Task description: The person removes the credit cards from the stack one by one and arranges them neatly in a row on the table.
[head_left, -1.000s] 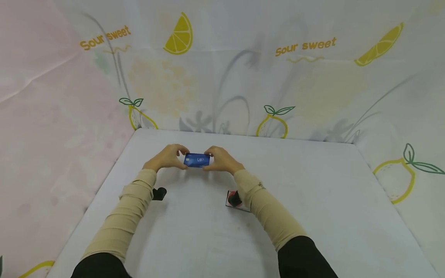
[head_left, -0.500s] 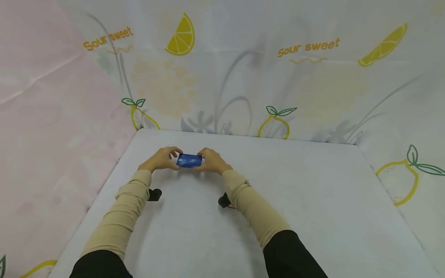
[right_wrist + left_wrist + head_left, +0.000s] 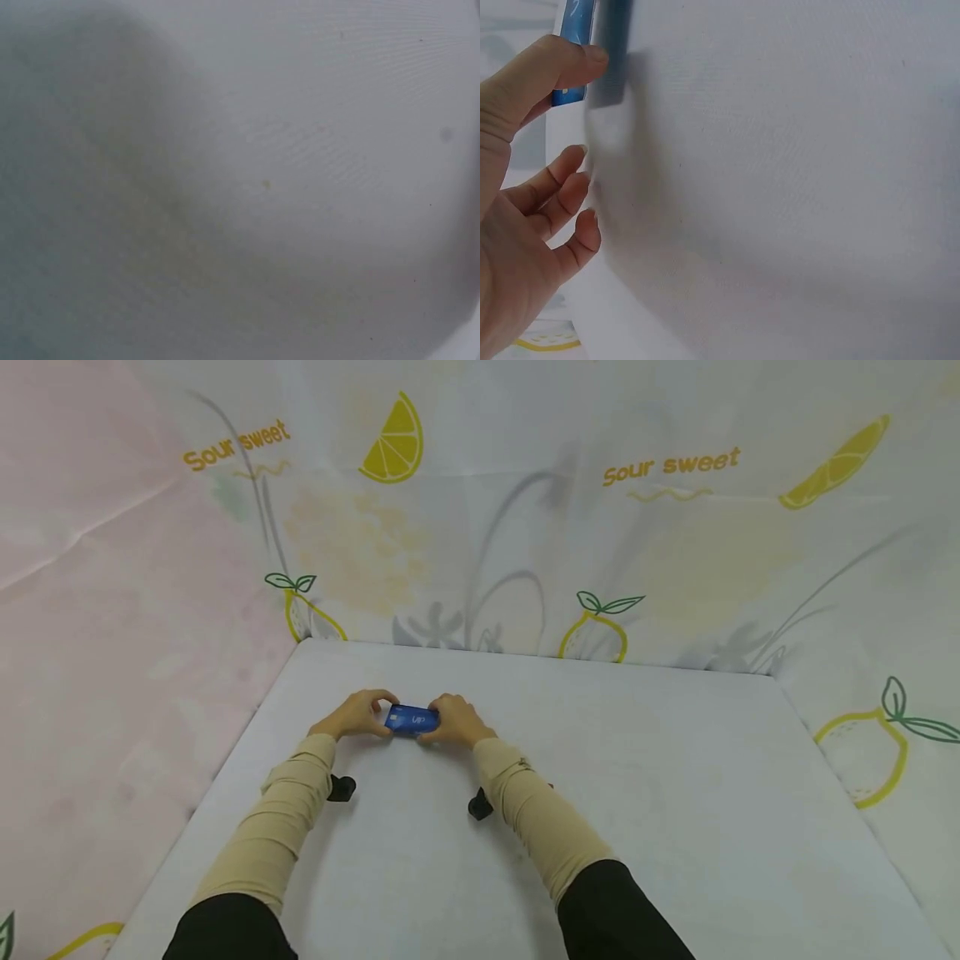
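A blue card (image 3: pixel 412 719) with "VIP" printed on it is held between both hands, close above the white table. My left hand (image 3: pixel 359 713) pinches its left end between thumb and index finger. In the left wrist view the card (image 3: pixel 576 45) shows as a narrow blue strip, and the left hand (image 3: pixel 525 217) has its other fingers loosely bent, away from it. On the card's right end my right hand (image 3: pixel 456 721) grips with thumb and fingers. The right wrist view shows only the blurred table surface (image 3: pixel 315 187), with no hand in it.
The white table (image 3: pixel 675 793) reaches back to a lemon-patterned cloth wall (image 3: pixel 510 527). A black wrist camera (image 3: pixel 342 788) sticks out under the left forearm, another black wrist camera (image 3: pixel 480 804) under the right. The right sleeve almost wholly covers a small flat item.
Both hands have carried the card leftward, then lower and nearer to me, and it now tilts slightly down to the right. The flat item by the right forearm has become mostly covered.
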`<state>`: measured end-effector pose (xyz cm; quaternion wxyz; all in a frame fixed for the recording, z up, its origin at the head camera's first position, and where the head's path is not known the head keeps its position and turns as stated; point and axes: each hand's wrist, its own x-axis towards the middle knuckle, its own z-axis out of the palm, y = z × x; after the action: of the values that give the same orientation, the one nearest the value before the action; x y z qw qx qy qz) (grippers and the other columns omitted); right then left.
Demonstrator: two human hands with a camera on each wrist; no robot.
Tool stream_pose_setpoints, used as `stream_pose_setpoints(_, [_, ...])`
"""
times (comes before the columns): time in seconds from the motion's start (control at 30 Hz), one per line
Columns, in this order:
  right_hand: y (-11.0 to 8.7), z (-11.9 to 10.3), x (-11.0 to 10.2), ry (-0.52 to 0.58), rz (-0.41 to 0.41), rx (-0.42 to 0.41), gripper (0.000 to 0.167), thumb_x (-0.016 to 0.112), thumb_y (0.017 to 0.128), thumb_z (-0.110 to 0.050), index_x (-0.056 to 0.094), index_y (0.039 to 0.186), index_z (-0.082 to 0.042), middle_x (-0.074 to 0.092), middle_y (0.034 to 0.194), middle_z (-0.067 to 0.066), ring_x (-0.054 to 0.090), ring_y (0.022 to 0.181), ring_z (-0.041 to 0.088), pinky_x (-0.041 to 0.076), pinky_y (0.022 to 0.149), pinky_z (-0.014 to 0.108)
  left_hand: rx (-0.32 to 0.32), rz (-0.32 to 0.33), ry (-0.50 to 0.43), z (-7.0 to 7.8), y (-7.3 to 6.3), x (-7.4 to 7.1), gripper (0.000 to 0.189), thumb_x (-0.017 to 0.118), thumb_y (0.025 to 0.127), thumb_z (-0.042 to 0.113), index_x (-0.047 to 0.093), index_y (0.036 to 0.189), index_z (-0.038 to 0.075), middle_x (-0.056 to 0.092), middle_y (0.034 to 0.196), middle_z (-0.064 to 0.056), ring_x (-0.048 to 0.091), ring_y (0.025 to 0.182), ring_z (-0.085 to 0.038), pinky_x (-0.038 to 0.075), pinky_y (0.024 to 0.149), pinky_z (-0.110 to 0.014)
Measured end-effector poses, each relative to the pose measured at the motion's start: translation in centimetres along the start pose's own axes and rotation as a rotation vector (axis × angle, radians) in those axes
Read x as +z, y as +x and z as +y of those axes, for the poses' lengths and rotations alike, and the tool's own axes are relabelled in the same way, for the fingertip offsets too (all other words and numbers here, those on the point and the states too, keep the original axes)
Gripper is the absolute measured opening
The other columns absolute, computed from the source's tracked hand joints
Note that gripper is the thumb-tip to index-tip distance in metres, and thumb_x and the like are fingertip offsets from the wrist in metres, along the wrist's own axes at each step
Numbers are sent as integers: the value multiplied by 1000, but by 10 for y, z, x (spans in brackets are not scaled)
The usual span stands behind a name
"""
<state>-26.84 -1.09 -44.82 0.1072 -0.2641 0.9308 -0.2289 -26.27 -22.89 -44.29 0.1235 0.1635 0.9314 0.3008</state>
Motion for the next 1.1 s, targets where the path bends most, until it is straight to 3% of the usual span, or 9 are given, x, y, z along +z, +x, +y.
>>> stream_pose_setpoints(0.4, [-5, -2, 2, -79, 16, 16, 57, 76, 77, -38, 62, 121, -5, 58, 121, 9, 52, 111, 26, 41, 91, 42, -41, -17, 4, -2, 4, 4, 57, 80, 68, 14, 57, 119, 2, 56, 101, -25, 52, 98, -38, 41, 85, -51])
stream_pose_setpoints(0.63, [-4, 2, 6, -90, -15, 27, 57, 74, 79, -40, 61, 124, -8, 53, 127, 9, 47, 116, 26, 38, 95, 43, -8, -26, -15, -9, 5, 4, 56, 83, 66, 27, 62, 113, 6, 57, 97, -23, 53, 92, -35, 44, 78, -47])
stream_pose_setpoints(0.8, [-4, 5, 9, -96, -16, 25, 58, 73, 79, -42, 60, 126, -10, 51, 130, 9, 46, 118, 27, 37, 97, 43, -73, -30, -9, -2, 2, 5, 57, 81, 68, 19, 60, 118, 2, 56, 106, -28, 51, 102, -40, 41, 88, -53])
stream_pose_setpoints(1.1, [-5, 8, 11, -99, 4, -6, 59, 71, 80, -43, 58, 128, -10, 50, 131, 9, 46, 118, 29, 38, 97, 45, -109, -29, 2, 3, 0, 6, 57, 78, 72, 15, 56, 123, 1, 53, 113, -31, 49, 108, -42, 39, 92, -54])
